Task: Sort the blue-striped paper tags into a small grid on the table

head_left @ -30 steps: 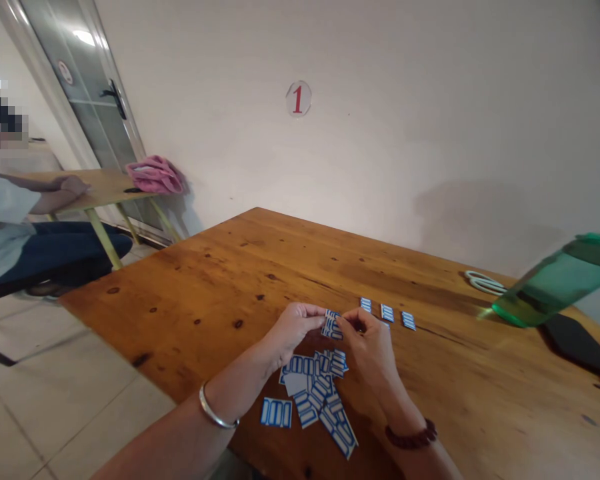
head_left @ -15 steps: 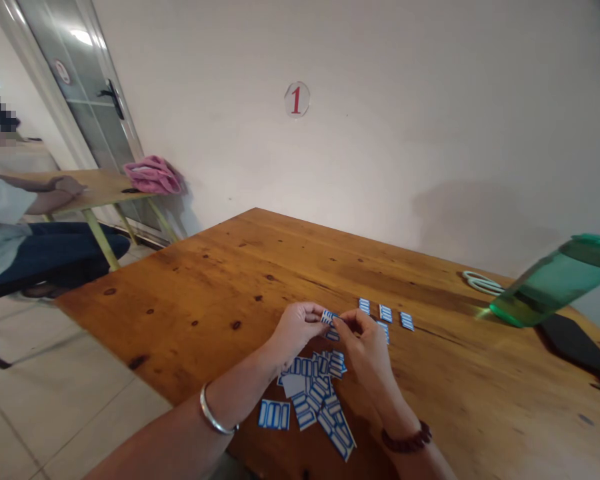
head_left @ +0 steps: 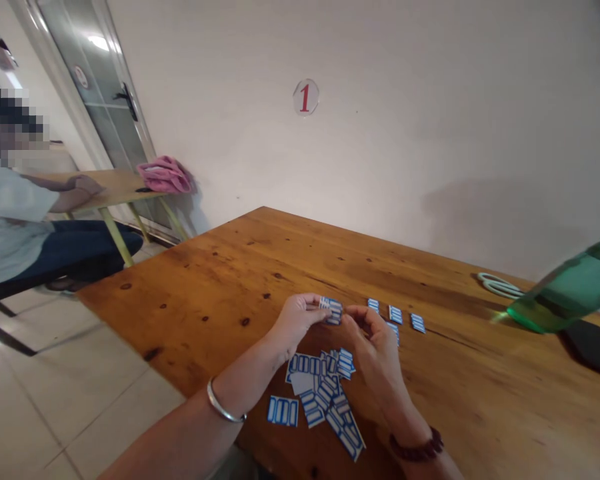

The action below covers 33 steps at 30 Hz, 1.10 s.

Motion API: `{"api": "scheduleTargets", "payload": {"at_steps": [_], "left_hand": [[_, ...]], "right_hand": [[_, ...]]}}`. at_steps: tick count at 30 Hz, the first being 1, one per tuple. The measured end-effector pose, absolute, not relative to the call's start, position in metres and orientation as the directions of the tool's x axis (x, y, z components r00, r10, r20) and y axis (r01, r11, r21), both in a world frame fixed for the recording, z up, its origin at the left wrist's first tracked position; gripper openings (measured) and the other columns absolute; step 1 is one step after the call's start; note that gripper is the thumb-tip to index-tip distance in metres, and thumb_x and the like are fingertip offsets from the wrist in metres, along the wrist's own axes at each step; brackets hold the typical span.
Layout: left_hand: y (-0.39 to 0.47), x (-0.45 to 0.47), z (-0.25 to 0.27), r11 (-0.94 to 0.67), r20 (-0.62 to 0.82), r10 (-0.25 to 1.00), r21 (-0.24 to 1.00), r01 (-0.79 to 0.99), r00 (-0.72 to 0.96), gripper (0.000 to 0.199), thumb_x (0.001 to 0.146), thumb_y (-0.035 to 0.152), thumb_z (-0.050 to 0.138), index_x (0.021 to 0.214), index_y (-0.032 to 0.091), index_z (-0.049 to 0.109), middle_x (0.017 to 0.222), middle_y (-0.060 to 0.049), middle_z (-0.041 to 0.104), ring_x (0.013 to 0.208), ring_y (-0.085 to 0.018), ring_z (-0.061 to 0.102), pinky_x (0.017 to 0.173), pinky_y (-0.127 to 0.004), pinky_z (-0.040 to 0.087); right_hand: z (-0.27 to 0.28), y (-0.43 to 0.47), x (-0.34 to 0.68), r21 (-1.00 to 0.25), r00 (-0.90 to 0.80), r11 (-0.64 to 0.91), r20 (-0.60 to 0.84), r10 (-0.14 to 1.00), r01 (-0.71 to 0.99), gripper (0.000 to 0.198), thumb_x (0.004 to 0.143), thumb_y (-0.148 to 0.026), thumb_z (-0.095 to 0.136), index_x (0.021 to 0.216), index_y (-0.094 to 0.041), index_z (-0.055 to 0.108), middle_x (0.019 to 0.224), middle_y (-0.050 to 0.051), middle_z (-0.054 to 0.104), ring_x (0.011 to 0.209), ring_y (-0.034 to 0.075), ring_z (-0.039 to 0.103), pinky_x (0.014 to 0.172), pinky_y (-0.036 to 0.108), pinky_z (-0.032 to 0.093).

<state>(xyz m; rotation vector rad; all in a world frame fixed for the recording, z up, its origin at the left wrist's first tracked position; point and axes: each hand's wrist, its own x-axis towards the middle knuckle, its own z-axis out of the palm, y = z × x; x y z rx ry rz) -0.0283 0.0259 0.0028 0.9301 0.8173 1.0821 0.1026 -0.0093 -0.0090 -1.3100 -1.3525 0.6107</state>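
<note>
My left hand (head_left: 300, 320) is closed on a small sheet of blue-bordered white labels (head_left: 334, 311), held up above the table. Close by on the right, my right hand (head_left: 377, 340) has its thumb and finger pinched at that sheet's right edge; the exact contact is hard to make out. Below both hands lies a loose pile of similar label sheets (head_left: 325, 390), overlapping at various angles, one plain side up. A separate label sheet (head_left: 283, 411) rests left of the pile. Beyond my right hand are several small label pieces (head_left: 395, 315), one partly hidden behind it.
A translucent green bottle (head_left: 565, 293) stands at the right of the wooden table (head_left: 220, 267), by a dark flat object (head_left: 593, 350) and a coiled white cable (head_left: 500, 285). At left, a person (head_left: 15, 213) sits at another table with a pink cloth item (head_left: 165, 175).
The held label sheet now shows more of its face, and my right hand's fingers have shifted from over it to its right edge. The view has turned slightly left.
</note>
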Motion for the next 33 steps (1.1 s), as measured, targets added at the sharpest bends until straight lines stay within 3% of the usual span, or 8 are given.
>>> {"api": "scheduleTargets", "payload": {"at_steps": [2,5,7,9,12,18,27,33], "left_hand": [[0.031,-0.036,0.005,0.164,-0.105,0.981,0.896,-0.412,0.162,0.019,0.055,0.019,0.074,0.069,0.011,0.063,0.067,-0.005,0.068,0.061,-0.016,0.063,0.059,-0.026,0.048],[0.037,-0.046,0.008,0.137,-0.132,0.990,0.846,-0.516,0.048,0.010,0.062,0.011,0.066,0.072,0.011,0.062,0.067,-0.005,0.068,0.065,-0.017,0.065,0.057,-0.026,0.050],[0.038,-0.049,0.009,0.130,-0.145,0.989,0.820,-0.557,0.017,0.008,0.065,0.007,0.061,0.073,0.011,0.061,0.066,-0.005,0.068,0.064,-0.017,0.065,0.056,-0.025,0.051],[0.038,-0.049,0.010,0.135,-0.152,0.988,0.813,-0.566,0.018,0.008,0.067,0.005,0.058,0.072,0.011,0.061,0.065,-0.006,0.068,0.063,-0.017,0.066,0.055,-0.025,0.051],[0.036,-0.047,0.010,0.152,-0.162,0.986,0.815,-0.559,0.032,0.008,0.068,0.004,0.057,0.071,0.010,0.061,0.063,-0.006,0.067,0.061,-0.017,0.065,0.054,-0.025,0.051],[0.037,-0.048,0.009,0.134,-0.153,0.988,0.809,-0.572,0.015,0.008,0.068,0.004,0.057,0.071,0.011,0.062,0.064,-0.006,0.067,0.062,-0.017,0.066,0.054,-0.025,0.051],[0.039,-0.049,0.007,0.143,-0.166,0.986,0.810,-0.569,0.012,0.009,0.070,0.003,0.055,0.071,0.011,0.060,0.063,-0.006,0.068,0.061,-0.017,0.066,0.053,-0.024,0.051],[0.040,-0.050,0.006,0.138,-0.173,0.985,0.817,-0.560,-0.010,0.009,0.069,0.003,0.056,0.071,0.010,0.060,0.063,-0.006,0.067,0.061,-0.017,0.066,0.053,-0.024,0.051]], "right_hand": [[-0.008,-0.012,0.102,-0.855,0.131,0.287,0.374,0.918,0.432,0.016,0.077,-0.029,0.051,0.083,-0.017,0.060,0.076,0.006,0.063,0.066,0.017,0.056,0.056,0.026,0.043],[-0.006,-0.018,0.100,-0.711,-0.212,0.432,0.381,0.900,0.554,0.025,0.077,-0.011,0.043,0.080,-0.020,0.066,0.078,0.004,0.062,0.072,0.016,0.055,0.064,0.027,0.043],[-0.006,-0.022,0.098,-0.603,-0.414,0.517,0.315,0.854,0.608,0.038,0.073,-0.002,0.039,0.080,-0.024,0.069,0.084,0.004,0.062,0.082,0.016,0.053,0.072,0.028,0.042],[-0.008,-0.024,0.097,-0.499,-0.490,0.529,0.220,0.843,0.686,0.046,0.071,0.001,0.038,0.083,-0.030,0.070,0.089,0.003,0.061,0.088,0.017,0.051,0.075,0.030,0.041],[-0.010,-0.024,0.096,-0.396,-0.456,0.475,0.149,0.877,0.785,0.050,0.071,0.002,0.038,0.094,-0.032,0.067,0.091,0.004,0.059,0.088,0.018,0.049,0.075,0.030,0.041],[-0.006,-0.026,0.094,-0.399,-0.354,0.395,0.177,0.918,0.827,0.028,0.083,-0.013,0.041,0.099,-0.021,0.063,0.091,0.006,0.058,0.088,0.019,0.049,0.075,0.029,0.040],[-0.002,-0.027,0.092,-0.260,-0.291,0.317,0.134,0.947,0.912,0.017,0.083,-0.019,0.045,0.074,-0.018,0.059,0.081,0.004,0.059,0.078,0.018,0.054,0.065,0.026,0.036],[-0.003,-0.028,0.096,-0.294,-0.303,0.322,0.110,0.947,0.900,0.021,0.086,-0.018,0.039,0.079,-0.019,0.059,0.077,0.002,0.062,0.068,0.014,0.057,0.060,0.024,0.035]]}}
